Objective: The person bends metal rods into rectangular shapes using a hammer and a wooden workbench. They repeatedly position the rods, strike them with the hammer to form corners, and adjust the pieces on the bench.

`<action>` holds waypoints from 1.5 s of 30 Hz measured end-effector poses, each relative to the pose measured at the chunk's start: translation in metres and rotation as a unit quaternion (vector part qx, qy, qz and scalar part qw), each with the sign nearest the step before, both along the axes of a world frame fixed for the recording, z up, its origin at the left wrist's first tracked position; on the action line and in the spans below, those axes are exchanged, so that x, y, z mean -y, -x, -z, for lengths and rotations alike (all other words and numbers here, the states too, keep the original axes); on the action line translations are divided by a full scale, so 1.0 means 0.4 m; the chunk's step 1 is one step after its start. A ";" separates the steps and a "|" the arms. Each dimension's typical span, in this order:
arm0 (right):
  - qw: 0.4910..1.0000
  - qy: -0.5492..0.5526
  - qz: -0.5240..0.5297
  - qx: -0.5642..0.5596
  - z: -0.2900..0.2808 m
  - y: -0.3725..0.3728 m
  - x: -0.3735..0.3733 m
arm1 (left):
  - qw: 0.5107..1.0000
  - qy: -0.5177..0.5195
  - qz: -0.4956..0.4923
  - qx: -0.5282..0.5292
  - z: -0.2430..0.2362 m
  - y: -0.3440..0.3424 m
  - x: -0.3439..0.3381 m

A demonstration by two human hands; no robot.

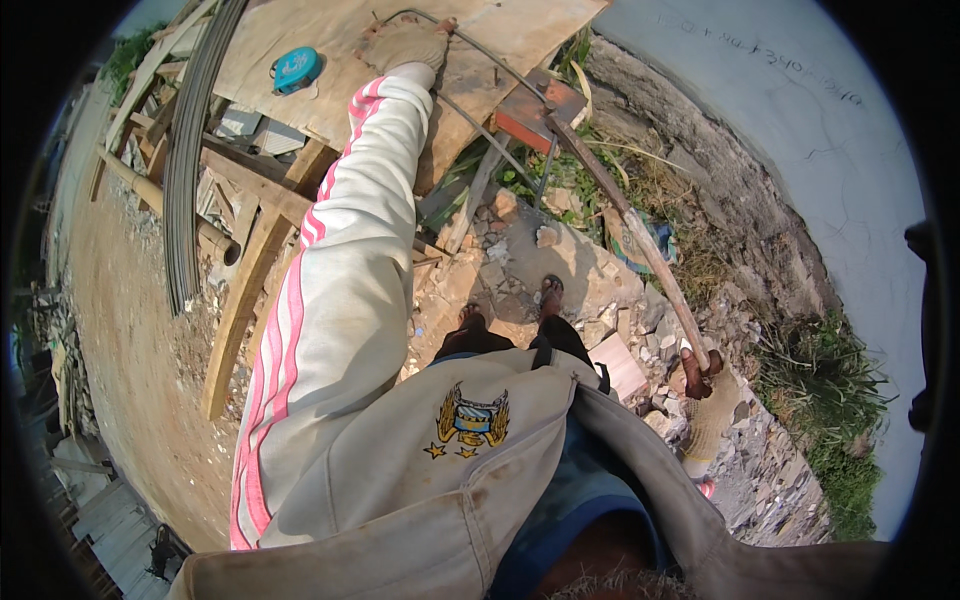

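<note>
My left hand [405, 45], in a dirty glove at the end of a white sleeve with pink stripes, is closed on a bent steel rod [495, 57] over a plywood board [260, 35]. The rod runs to a rust-orange metal bending jig [535, 120] at the board's edge. My right hand [703, 372], partly gloved with dark fingertips showing, grips the lower end of a long rusty bar [630, 220] whose upper end meets the jig. A turquoise tape measure [295, 70] lies left of my left hand.
Timber pieces [240, 320], a bundle of steel bars [190, 160] and a bamboo pole [170, 210] are at the left. My feet [550, 295] stand among rubble [510, 260]. A pale wall [800, 100], weeds [810, 400] and a rough plinth [690, 150] line the right side.
</note>
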State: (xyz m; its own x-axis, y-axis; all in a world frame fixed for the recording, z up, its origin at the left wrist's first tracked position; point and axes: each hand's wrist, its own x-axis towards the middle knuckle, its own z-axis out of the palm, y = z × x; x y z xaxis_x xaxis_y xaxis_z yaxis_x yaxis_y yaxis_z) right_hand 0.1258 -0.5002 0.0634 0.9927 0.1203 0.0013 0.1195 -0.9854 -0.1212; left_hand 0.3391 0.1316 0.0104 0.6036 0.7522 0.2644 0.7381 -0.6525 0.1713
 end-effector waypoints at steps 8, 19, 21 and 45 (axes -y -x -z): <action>0.941 -0.286 0.046 -0.175 -0.039 -0.047 0.091 | 1.000 0.003 0.010 0.003 0.004 0.020 0.005; 0.987 -0.113 0.117 -0.001 -0.058 0.315 -0.261 | 0.999 0.029 0.019 0.011 0.022 0.005 -0.004; 0.992 -0.052 0.116 0.024 -0.043 0.356 -0.312 | 0.999 0.029 0.021 0.007 0.021 -0.005 0.002; 0.990 -0.097 0.041 -0.093 -0.163 0.262 -0.194 | 0.994 0.099 0.037 -0.024 -0.048 0.024 0.012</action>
